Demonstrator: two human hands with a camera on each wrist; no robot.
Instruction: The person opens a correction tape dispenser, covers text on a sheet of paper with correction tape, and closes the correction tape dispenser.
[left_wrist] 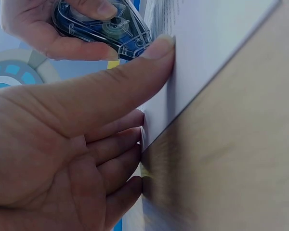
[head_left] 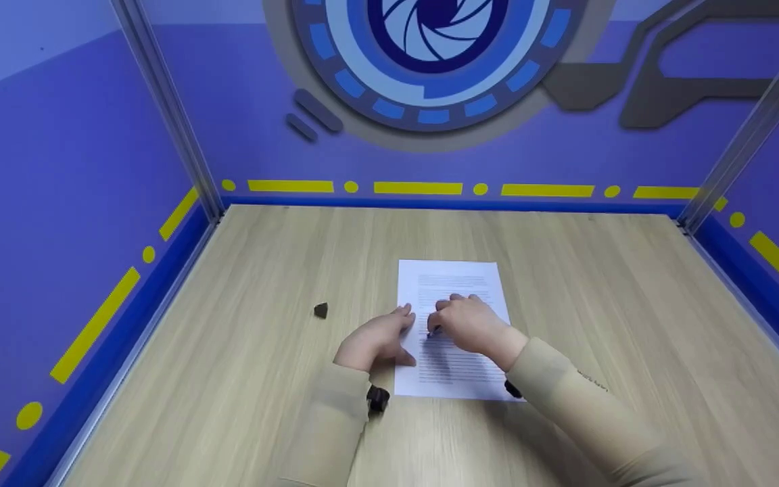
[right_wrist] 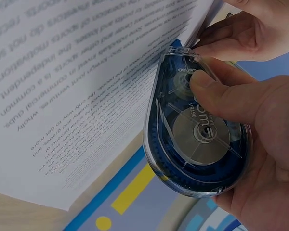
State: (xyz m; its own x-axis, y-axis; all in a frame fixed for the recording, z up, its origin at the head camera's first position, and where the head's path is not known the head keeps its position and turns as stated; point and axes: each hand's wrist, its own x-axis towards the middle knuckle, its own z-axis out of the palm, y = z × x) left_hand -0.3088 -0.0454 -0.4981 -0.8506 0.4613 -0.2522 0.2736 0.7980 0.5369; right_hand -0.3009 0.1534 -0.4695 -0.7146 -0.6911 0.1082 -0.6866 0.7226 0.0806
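Note:
A printed sheet of paper [head_left: 454,379] lies on the wooden table, its lines of text plain in the right wrist view. My right hand [head_left: 467,323] grips a correction tape dispenser [right_wrist: 197,130] with a clear case and blue inside, thumb on one flat side. The dispenser's narrow tip meets the sheet among the text lines. At the sheet's left edge, my left hand [head_left: 379,336] rests with thumb and fingers spread, fingertips touching the paper. In the left wrist view its thumb [left_wrist: 120,86] lies on the page, close to the dispenser's tip.
A small dark cap-like piece [head_left: 321,310] lies on the table [head_left: 261,379] left of the sheet. Blue-purple panels [head_left: 227,101] with yellow dashes stand along the table's back and sides, joined by metal posts [head_left: 173,108] at the corners.

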